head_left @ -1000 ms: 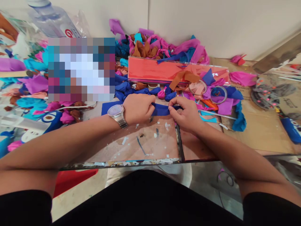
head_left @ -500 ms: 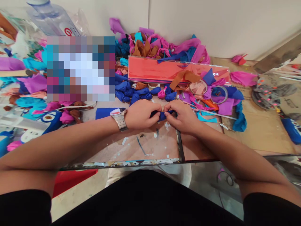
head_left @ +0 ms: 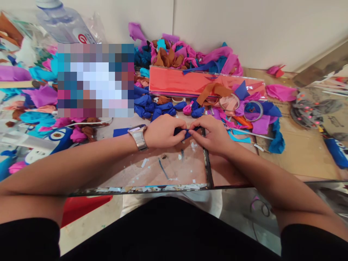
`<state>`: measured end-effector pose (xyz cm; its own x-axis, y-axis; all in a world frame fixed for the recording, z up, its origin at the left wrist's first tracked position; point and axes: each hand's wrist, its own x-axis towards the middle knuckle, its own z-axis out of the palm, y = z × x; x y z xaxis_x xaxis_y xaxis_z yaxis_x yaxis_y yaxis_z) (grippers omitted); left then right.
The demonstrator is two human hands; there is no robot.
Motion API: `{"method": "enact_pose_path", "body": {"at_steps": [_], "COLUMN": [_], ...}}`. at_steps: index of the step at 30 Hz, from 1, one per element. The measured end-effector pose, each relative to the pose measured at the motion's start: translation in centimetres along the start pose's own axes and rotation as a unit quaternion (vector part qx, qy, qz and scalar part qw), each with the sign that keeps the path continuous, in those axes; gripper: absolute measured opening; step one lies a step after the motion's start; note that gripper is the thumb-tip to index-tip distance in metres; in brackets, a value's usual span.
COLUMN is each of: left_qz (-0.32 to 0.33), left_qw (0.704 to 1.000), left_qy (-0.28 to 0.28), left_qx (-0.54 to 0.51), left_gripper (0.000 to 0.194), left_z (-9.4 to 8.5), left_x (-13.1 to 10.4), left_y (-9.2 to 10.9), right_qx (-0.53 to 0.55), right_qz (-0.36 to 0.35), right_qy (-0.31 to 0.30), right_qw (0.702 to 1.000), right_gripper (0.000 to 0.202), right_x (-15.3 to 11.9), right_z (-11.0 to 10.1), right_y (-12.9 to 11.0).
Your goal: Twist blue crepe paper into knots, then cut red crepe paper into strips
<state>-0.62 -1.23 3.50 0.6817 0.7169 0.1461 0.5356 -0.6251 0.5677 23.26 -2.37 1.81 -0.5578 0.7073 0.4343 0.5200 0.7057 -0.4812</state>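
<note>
Between my two hands is a small dark blue strip of crepe paper or cloth (head_left: 188, 135); which material it is I cannot tell. My left hand (head_left: 164, 132), with a metal watch at the wrist, pinches its left part. At its right end my right hand (head_left: 210, 133) grips it between thumb and forefinger, with the fingertips of both hands almost touching. A flat blue piece (head_left: 121, 132) lies on the table, partly under my left wrist. Just beyond my hands sits a row of blue knotted bundles (head_left: 163, 110).
Behind the bundles lies a red sheet pack (head_left: 179, 81) in clear plastic. Rolls of tape (head_left: 253, 110) and coloured scraps are at right, near a dark pincushion-like bundle (head_left: 306, 108). A large plastic bottle (head_left: 65, 25) stands back left. The table edge (head_left: 163, 189) runs before me.
Both hands stay almost in place, still pinching the blue strip. My right fingertips have shifted slightly closer to the left ones. The view has moved a little.
</note>
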Motion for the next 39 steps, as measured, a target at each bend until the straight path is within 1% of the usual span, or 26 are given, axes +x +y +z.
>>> {"method": "enact_pose_path", "body": {"at_steps": [5, 9, 15, 19, 29, 39], "left_qz": [-0.008, -0.009, -0.012, -0.018, -0.008, -0.030], "left_qw": [1.000, 1.000, 1.000, 0.999, 0.999, 0.995], "left_qy": [-0.004, -0.016, -0.014, -0.026, -0.031, -0.054], "left_qx": [-0.011, -0.016, -0.016, -0.018, -0.044, -0.079], "left_gripper": [0.030, 0.030, 0.031, 0.034, 0.032, 0.026], "left_z": [-0.09, -0.14, -0.16, -0.20, -0.56, -0.53], "left_x": [0.04, -0.03, -0.07, 0.00, 0.03, 0.41], "left_y": [0.09, 0.02, 0.00, 0.10, 0.12, -0.31], "right_qx": [0.003, -0.012, -0.030, -0.042, -0.056, -0.035], "right_qz": [-0.012, -0.006, -0.017, -0.023, -0.057, -0.067], "right_qy": [-0.001, -0.003, -0.013, -0.012, 0.006, 0.006], "right_qw": [1.000, 1.000, 0.999, 0.999, 0.997, 0.997], "right_gripper": [0.009, 0.007, 0.012, 0.011, 0.012, 0.011], "right_x": [0.01, 0.07, 0.08, 0.03, 0.16, 0.12], "right_z": [-0.04, -0.10, -0.13, -0.08, -0.15, -0.08], "right_y": [-0.06, -0.11, 0.10, 0.18, 0.01, 0.09]}}
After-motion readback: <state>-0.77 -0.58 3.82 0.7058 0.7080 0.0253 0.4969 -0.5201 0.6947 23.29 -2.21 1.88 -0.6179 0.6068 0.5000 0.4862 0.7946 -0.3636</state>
